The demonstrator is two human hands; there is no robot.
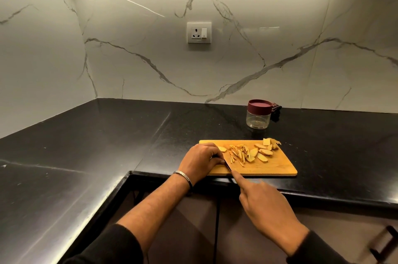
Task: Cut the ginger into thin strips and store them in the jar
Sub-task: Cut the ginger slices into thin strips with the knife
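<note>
Lying on the wooden cutting board (pixel 275 166), ginger strips (pixel 238 153) sit between curled left hand (pixel 200 161) and uncut ginger slices (pixel 263 151). Right hand (pixel 261 205) grips a knife (pixel 227 165), forefinger along the blade. Beyond the board stands a clear jar (pixel 258 120), maroon lid (pixel 259 106) on, seemingly empty. Black stone countertop (pixel 107 145), veined marble backsplash (pixel 258 37), wall socket (pixel 199 32).

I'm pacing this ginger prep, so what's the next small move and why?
Probably slice again: the right hand holds the knife by the left hand, uncut ginger slices remain beside the strips, and the jar is lidded.
</note>
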